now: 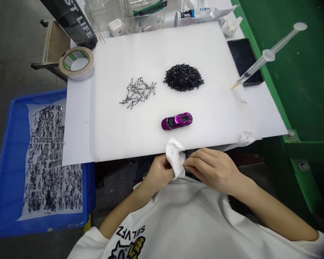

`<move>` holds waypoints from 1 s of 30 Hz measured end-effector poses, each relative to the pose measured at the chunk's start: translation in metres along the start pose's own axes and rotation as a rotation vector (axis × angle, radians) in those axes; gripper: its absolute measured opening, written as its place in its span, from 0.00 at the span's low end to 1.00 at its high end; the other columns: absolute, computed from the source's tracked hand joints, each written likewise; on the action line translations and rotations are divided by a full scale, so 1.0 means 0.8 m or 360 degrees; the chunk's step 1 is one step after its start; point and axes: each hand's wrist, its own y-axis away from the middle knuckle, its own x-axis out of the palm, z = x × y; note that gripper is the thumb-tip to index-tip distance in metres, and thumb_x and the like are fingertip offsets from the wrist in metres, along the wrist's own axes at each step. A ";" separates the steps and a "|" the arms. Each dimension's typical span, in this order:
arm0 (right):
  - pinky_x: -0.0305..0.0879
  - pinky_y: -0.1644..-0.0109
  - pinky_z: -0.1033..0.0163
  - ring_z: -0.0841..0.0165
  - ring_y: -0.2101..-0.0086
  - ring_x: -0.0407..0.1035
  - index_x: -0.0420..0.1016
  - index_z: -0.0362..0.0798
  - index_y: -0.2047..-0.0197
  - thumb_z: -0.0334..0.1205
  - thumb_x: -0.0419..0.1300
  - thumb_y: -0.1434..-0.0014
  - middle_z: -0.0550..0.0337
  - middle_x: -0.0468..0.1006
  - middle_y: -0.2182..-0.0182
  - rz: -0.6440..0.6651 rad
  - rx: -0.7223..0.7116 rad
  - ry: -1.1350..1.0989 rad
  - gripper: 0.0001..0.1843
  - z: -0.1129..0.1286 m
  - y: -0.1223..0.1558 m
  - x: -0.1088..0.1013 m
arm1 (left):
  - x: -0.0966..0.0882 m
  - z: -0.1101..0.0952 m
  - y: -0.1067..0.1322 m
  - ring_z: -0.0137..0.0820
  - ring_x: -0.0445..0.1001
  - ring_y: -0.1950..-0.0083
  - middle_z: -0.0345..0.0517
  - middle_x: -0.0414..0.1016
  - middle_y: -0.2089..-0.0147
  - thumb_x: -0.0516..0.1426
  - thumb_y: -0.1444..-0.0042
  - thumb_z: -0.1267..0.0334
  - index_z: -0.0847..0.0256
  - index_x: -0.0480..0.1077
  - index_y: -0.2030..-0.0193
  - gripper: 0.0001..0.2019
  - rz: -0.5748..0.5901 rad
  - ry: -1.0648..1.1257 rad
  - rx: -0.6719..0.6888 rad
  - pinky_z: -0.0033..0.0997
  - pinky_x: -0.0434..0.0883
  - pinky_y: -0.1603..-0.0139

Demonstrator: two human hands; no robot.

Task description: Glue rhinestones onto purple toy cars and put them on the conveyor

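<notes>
A crumpled white tissue (175, 158) is held between my two hands just off the front edge of the white board (129, 136). My left hand (160, 173) is closed around its left side. The fingers of my right hand (212, 167) pinch at its right side; whether something small is also between them is hidden. Just beyond the tissue, a purple toy car (177, 121) rests on the board. Farther back lie a loose group of clear, dark-edged slivers (140, 90) and a heap of small black pieces (183, 77).
A syringe (259, 64) with a yellow tip leans over a black phone (245, 61) on the right. A tape roll (77, 63) and a dark bottle (72, 21) stand at the left. Below them sits a blue tray (5, 162) with a sheet of dark pieces (54, 162).
</notes>
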 end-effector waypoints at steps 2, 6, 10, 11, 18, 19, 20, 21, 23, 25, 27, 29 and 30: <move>0.64 0.74 0.66 0.72 0.75 0.66 0.69 0.45 0.67 0.28 0.58 0.46 0.60 0.75 0.75 0.0022 0.0079 -0.0022 0.04 -0.005 0.004 -0.014 | -0.001 -0.001 0.001 0.29 0.68 0.69 0.39 0.71 0.74 0.63 0.59 0.63 0.65 0.70 0.73 0.09 -0.0013 -0.0044 0.0006 0.25 0.65 0.69; 0.65 0.72 0.65 0.71 0.72 0.68 0.70 0.50 0.63 0.27 0.59 0.47 0.59 0.73 0.71 -0.0158 0.0463 -0.0245 0.09 -0.021 0.012 -0.049 | -0.022 -0.020 0.017 0.34 0.71 0.68 0.42 0.73 0.72 0.55 0.49 0.63 0.63 0.71 0.70 0.06 0.0182 -0.0911 0.0137 0.29 0.66 0.67; 0.63 0.74 0.62 0.71 0.73 0.67 0.72 0.54 0.62 0.25 0.60 0.50 0.61 0.73 0.71 -0.0423 0.0583 -0.0383 0.15 -0.032 0.006 -0.060 | -0.058 -0.064 0.047 0.36 0.74 0.64 0.42 0.77 0.64 0.46 0.40 0.61 0.57 0.72 0.59 0.13 0.0132 -0.1906 0.0360 0.32 0.66 0.65; 0.62 0.73 0.61 0.70 0.73 0.67 0.72 0.55 0.63 0.25 0.60 0.49 0.61 0.73 0.71 -0.0471 0.0615 -0.0408 0.14 -0.033 0.001 -0.058 | -0.064 -0.074 0.051 0.34 0.75 0.65 0.40 0.77 0.65 0.46 0.39 0.60 0.55 0.72 0.59 0.13 0.0044 -0.1932 0.0426 0.30 0.66 0.66; 0.67 0.68 0.61 0.68 0.70 0.68 0.74 0.53 0.68 0.35 0.60 0.46 0.60 0.73 0.72 -0.0610 0.0899 -0.0683 0.03 -0.038 -0.052 -0.032 | -0.044 -0.109 -0.001 0.36 0.67 0.46 0.46 0.66 0.44 0.58 0.47 0.64 0.59 0.61 0.46 0.21 -0.0403 -0.2024 0.1218 0.34 0.67 0.49; 0.67 0.69 0.62 0.69 0.69 0.69 0.74 0.52 0.68 0.35 0.60 0.46 0.60 0.74 0.71 -0.0583 0.0936 -0.0758 0.02 -0.039 -0.058 -0.029 | -0.039 -0.110 -0.012 0.36 0.66 0.46 0.46 0.67 0.45 0.58 0.47 0.66 0.59 0.60 0.45 0.22 -0.0374 -0.2053 0.1242 0.34 0.66 0.47; 0.67 0.70 0.64 0.70 0.69 0.69 0.74 0.51 0.67 0.36 0.60 0.46 0.61 0.74 0.71 -0.0556 0.0973 -0.0836 0.02 -0.039 -0.062 -0.027 | -0.034 -0.110 -0.021 0.35 0.67 0.48 0.45 0.69 0.48 0.57 0.47 0.68 0.60 0.60 0.46 0.21 -0.0366 -0.2068 0.1240 0.34 0.66 0.48; 0.68 0.71 0.65 0.71 0.69 0.69 0.74 0.51 0.67 0.37 0.60 0.46 0.61 0.75 0.70 -0.0534 0.1011 -0.0914 0.02 -0.040 -0.066 -0.025 | -0.032 -0.111 -0.028 0.35 0.68 0.51 0.43 0.71 0.51 0.57 0.47 0.69 0.59 0.61 0.47 0.20 -0.0378 -0.2071 0.1221 0.34 0.66 0.49; 0.67 0.74 0.67 0.71 0.68 0.70 0.74 0.49 0.66 0.39 0.60 0.46 0.60 0.76 0.68 -0.0487 0.1088 -0.1083 0.04 -0.042 -0.070 -0.021 | -0.031 -0.112 -0.034 0.33 0.70 0.56 0.41 0.73 0.56 0.56 0.48 0.71 0.59 0.63 0.51 0.17 -0.0418 -0.2021 0.1166 0.33 0.67 0.52; 0.67 0.76 0.69 0.69 0.65 0.71 0.74 0.48 0.66 0.41 0.60 0.46 0.58 0.77 0.64 -0.0376 0.1146 -0.1278 0.07 -0.046 -0.072 -0.017 | -0.035 -0.113 -0.034 0.32 0.70 0.59 0.39 0.73 0.58 0.57 0.50 0.70 0.58 0.63 0.53 0.16 -0.0412 -0.1883 0.1101 0.32 0.67 0.55; 0.68 0.76 0.70 0.68 0.64 0.72 0.73 0.46 0.66 0.43 0.60 0.46 0.56 0.77 0.61 -0.0220 0.1181 -0.1457 0.09 -0.050 -0.073 -0.012 | -0.042 -0.115 -0.031 0.30 0.70 0.61 0.38 0.73 0.58 0.57 0.52 0.70 0.57 0.61 0.54 0.17 -0.0326 -0.1709 0.1019 0.31 0.67 0.57; 0.71 0.73 0.69 0.69 0.65 0.72 0.73 0.45 0.66 0.43 0.60 0.46 0.55 0.77 0.60 -0.0141 0.1203 -0.1539 0.09 -0.053 -0.074 -0.006 | -0.048 -0.116 -0.027 0.29 0.71 0.61 0.38 0.74 0.58 0.57 0.51 0.69 0.56 0.61 0.52 0.18 -0.0241 -0.1579 0.0938 0.31 0.67 0.57; 0.71 0.71 0.68 0.69 0.65 0.72 0.73 0.45 0.66 0.43 0.60 0.46 0.55 0.77 0.60 -0.0139 0.1213 -0.1551 0.10 -0.054 -0.074 -0.004 | -0.049 -0.116 -0.026 0.29 0.71 0.60 0.39 0.74 0.57 0.57 0.50 0.69 0.56 0.61 0.52 0.18 -0.0221 -0.1544 0.0914 0.31 0.67 0.57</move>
